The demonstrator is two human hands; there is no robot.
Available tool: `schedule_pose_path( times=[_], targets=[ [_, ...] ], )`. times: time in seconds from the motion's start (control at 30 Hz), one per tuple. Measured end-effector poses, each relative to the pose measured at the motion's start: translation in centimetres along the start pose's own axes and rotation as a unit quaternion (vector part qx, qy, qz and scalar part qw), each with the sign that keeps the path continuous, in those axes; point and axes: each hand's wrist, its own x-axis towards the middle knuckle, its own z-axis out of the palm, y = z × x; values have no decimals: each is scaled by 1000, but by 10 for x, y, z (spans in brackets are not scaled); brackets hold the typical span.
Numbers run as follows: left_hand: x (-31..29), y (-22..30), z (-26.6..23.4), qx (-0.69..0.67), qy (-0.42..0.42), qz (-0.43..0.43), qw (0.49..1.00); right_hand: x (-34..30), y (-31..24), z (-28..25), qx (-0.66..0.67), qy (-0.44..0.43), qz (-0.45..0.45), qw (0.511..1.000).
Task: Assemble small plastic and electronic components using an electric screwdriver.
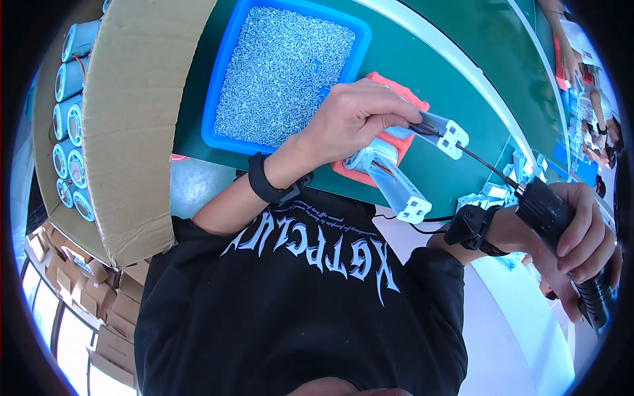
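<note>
My right hand (584,241) is wrapped around a black power screwdriver (547,210). Its long thin shaft reaches left to the white end of a pale channel-shaped part (436,129). Thumb and fingers of my left hand (360,119) pinch that part near its other end; the fingers hide some of it. Just nearer to me, a second channel-shaped part (398,188) with a white end and coloured wires juts from a round pale-blue body. Both pieces rest over an orange-red cloth-like pad (356,173). Whether the tip sits on a screw is too small to tell.
Left of the pad, a blue tray (214,112) holds a mass of small metal screws. A cardboard box (142,112) with several pale-blue cylinders (71,119) stands at far left. White parts (495,193) lie on the green table (456,178) at right. Other people work at upper right.
</note>
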Motion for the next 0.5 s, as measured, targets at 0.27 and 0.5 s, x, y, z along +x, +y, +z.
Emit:
schedule_pose_path(
  times=[0.27, 0.5],
  targets=[
    [2, 17, -4, 127, 79, 115, 982, -3, 6, 2, -13, 5, 29, 999],
    [-19, 29, -59, 383, -101, -103, 913, -8, 18, 9, -60, -108, 43, 991]
  ],
)
